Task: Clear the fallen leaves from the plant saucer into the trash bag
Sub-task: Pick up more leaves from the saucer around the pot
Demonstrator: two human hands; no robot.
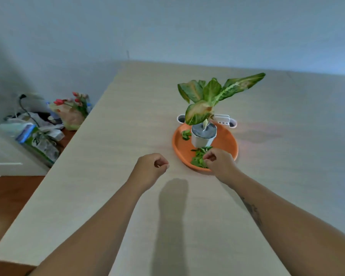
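An orange saucer [227, 143] lies on the pale table and carries a white pot [202, 139] with a green and pink plant [211, 94]. A heap of fallen green leaves [198, 159] lies on the saucer's near side, and a smaller clump of leaves [186, 134] sits left of the pot. My right hand [220, 162] rests over the near rim, fingers pinched at the heap's edge. My left hand [152, 166] hovers left of the saucer, curled into a loose fist with nothing visible in it. No trash bag is identifiable.
A white holder [225, 119] with round cups stands just behind the saucer. Off the table's left edge, the floor holds a pile of bags, boxes and artificial flowers [48, 124]. The table [112, 196] stretches towards me between my forearms.
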